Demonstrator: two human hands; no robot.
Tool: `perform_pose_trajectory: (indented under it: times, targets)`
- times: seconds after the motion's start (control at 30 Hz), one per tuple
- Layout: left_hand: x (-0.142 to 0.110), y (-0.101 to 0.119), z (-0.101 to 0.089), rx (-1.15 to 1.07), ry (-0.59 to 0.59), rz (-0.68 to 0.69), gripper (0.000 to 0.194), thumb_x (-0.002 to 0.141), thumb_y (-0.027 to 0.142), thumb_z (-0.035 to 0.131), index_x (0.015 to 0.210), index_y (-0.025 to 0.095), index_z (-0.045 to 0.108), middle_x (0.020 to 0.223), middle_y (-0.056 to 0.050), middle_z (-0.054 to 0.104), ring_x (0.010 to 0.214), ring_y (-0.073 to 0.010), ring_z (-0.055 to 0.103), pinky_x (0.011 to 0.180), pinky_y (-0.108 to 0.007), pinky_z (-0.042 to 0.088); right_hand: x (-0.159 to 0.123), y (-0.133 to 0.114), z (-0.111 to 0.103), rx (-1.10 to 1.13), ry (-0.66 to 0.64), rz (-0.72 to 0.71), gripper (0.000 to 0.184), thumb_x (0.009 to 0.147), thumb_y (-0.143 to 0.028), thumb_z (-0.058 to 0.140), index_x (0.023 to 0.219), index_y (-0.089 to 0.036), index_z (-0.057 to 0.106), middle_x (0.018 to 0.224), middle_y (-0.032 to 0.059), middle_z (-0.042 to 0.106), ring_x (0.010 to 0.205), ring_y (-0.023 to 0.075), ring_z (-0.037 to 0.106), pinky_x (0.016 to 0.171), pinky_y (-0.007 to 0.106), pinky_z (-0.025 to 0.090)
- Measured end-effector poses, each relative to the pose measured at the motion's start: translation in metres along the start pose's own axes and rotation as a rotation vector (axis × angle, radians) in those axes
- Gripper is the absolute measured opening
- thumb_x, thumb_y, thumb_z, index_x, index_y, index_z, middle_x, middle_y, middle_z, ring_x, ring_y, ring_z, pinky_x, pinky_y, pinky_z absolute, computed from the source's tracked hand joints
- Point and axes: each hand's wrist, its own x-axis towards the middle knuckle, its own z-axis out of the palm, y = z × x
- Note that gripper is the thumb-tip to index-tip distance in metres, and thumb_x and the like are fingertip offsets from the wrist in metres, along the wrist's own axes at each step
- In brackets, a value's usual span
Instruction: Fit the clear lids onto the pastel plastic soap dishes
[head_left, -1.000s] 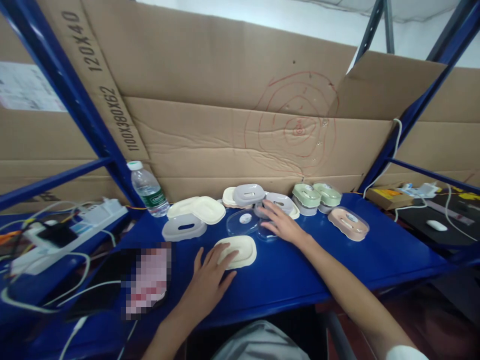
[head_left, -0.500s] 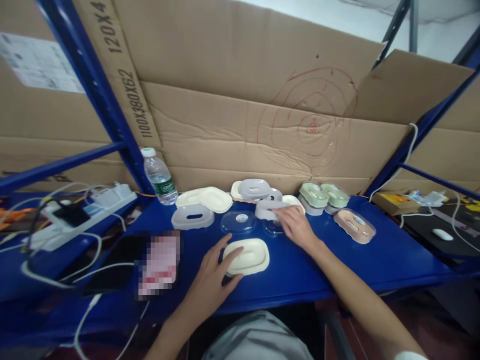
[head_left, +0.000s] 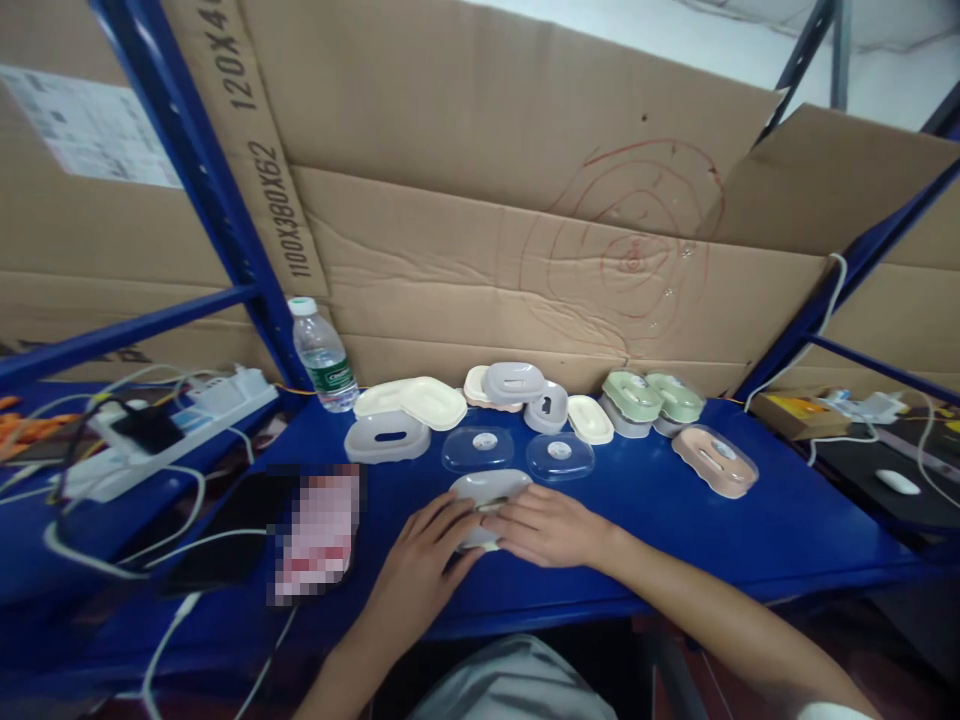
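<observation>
In front of me a grey oval soap dish (head_left: 491, 486) sits on a cream soap dish base, whose edge (head_left: 490, 546) peeks out below. My left hand (head_left: 429, 545) grips its left side. On the right side, my right hand (head_left: 551, 527) holds it with bent fingers, hiding much of the middle. Just beyond lie two clear lids (head_left: 477, 464) with round stickers. Behind them stand another grey soap dish (head_left: 387, 437), cream bases (head_left: 435, 402), a small stack with a grey dish on top (head_left: 514, 382) and a tilted grey dish (head_left: 546, 407).
A water bottle (head_left: 327, 360) stands at the back left. Green lidded soap boxes (head_left: 631, 394) and a pink one (head_left: 716, 460) are at the right. On the left are a phone (head_left: 319, 535), cables and a power strip (head_left: 172, 435). Cardboard (head_left: 450, 230) walls the back.
My right hand has brought the grey soap dish from the back down onto the cream base by my left hand. The clear lid formerly beneath it is now uncovered.
</observation>
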Motion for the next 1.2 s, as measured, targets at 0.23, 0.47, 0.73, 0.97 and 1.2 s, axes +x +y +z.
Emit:
perform_pose_trajectory:
  times: [0.23,0.47,0.73,0.97,1.2]
  targets:
    - [0.003,0.003,-0.002,-0.004,0.01,0.037,0.028,0.101,0.026,0.062,0.127,0.031,0.071,0.132,-0.006,0.072,0.129,-0.0301,0.065,0.103,-0.051,0.059,-0.004,0.024,-0.005,0.115,-0.053,0.191,0.045,0.108,-0.048,0.053,0.137,-0.016,0.065,0.129,0.0138,0.074,0.121,0.0243,0.066,0.104,0.041,0.051]
    - [0.004,0.008,-0.006,-0.13,0.036,-0.073,0.026,0.099,0.025,0.061,0.122,0.029,0.071,0.162,-0.01,0.046,0.148,-0.0342,0.05,0.116,-0.054,0.05,-0.062,0.085,-0.032,0.157,-0.168,0.675,0.071,0.091,-0.054,0.077,0.153,-0.028,0.055,0.156,0.0149,0.056,0.147,0.0375,0.05,0.119,0.063,0.039]
    - [0.004,0.006,-0.007,-0.288,-0.009,-0.237,0.059,0.096,0.025,0.066,0.151,0.033,0.045,0.158,-0.009,0.048,0.144,-0.028,0.054,0.12,-0.048,0.047,-0.037,0.059,-0.042,0.419,-0.026,0.579,0.049,0.104,-0.045,0.063,0.15,-0.029,0.059,0.146,0.0098,0.067,0.134,0.0283,0.064,0.114,0.048,0.051]
    - [0.003,0.006,-0.003,-0.295,-0.005,-0.257,0.069,0.098,0.029,0.067,0.158,0.036,0.035,0.163,-0.011,0.04,0.149,-0.0292,0.048,0.121,-0.049,0.045,-0.005,0.004,-0.027,0.249,-0.103,0.369,0.055,0.102,-0.047,0.064,0.153,-0.028,0.056,0.155,0.0133,0.058,0.143,0.0306,0.052,0.116,0.051,0.047]
    - [0.002,0.0,-0.001,-0.293,-0.008,-0.262,0.064,0.095,0.029,0.07,0.153,0.035,0.044,0.156,-0.01,0.048,0.145,-0.0298,0.052,0.12,-0.05,0.046,-0.009,0.009,-0.027,0.21,-0.18,0.32,0.061,0.103,-0.044,0.064,0.16,-0.031,0.046,0.17,0.0132,0.036,0.159,0.0351,0.029,0.125,0.064,0.03]
